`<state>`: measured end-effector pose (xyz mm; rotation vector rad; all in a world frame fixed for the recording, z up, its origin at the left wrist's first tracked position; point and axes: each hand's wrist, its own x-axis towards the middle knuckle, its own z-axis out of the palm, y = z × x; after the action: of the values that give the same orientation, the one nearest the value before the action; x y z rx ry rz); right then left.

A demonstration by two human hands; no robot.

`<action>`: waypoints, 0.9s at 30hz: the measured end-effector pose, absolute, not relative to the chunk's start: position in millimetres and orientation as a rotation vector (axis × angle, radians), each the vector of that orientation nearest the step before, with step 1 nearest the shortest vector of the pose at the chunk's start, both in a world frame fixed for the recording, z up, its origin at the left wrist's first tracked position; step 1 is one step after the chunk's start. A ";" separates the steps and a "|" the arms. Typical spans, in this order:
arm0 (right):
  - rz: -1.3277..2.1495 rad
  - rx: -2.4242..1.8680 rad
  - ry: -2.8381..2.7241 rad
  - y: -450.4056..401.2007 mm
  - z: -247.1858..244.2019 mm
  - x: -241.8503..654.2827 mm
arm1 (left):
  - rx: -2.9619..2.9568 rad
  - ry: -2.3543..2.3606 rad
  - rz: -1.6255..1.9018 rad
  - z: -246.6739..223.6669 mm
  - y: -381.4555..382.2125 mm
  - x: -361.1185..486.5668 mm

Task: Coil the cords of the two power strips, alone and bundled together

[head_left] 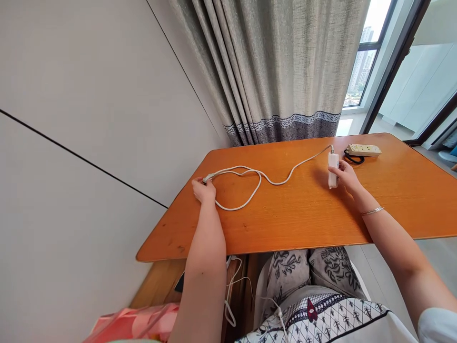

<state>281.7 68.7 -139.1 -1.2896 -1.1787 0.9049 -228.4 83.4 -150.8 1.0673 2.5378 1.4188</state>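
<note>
My right hand [346, 175] grips a slim white power strip [332, 164], held upright at the right of the table. From its top end a white cord [282, 183] runs left across the tabletop and makes a loose loop near the middle. At the far left of the table, my left hand [204, 189] is closed around the cord's plug [207, 178], mostly hidden by the fingers. Just beyond my right hand lies a second, cream power strip [364, 150] with sockets on top. Its short black cord [354, 158] is bunched at its left end.
The orange wooden table [285, 219] has rounded corners and stands by a pale wall panel [89, 119]. Behind it hangs a grey curtain [285, 66]. Below the front edge are a pink bag [143, 324] and white cables [230, 305].
</note>
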 end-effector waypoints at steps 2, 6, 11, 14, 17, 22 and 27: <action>0.900 -1.297 -1.191 68.1 -138.9 281.7 | 1.122 2.506 1.477 -150.5 84.4 -229.2; 0.904 -1.294 -1.211 67.6 -138.4 282.3 | 1.297 2.431 1.506 -148.5 83.7 -225.8; 0.892 -1.283 -1.232 66.6 -138.5 282.7 | 1.445 2.396 1.449 -148.0 82.3 -221.3; 0.902 -1.294 -1.214 66.0 -138.2 282.0 | 1.611 2.355 1.388 -148.1 82.0 -218.9; 0.917 -1.291 -1.206 65.5 -138.1 281.4 | 1.728 2.264 1.363 -148.3 82.2 -214.4; 0.932 -1.295 -1.196 65.7 -139.2 281.5 | 1.577 2.249 1.606 -149.2 85.5 -214.1; 0.907 -1.286 -1.217 66.9 -141.1 281.6 | 0.966 2.496 1.736 -156.2 86.6 -235.2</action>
<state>281.6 66.9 -141.1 -1.2858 -1.2174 0.9067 -235.2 86.6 -156.2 0.9665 2.4964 1.7363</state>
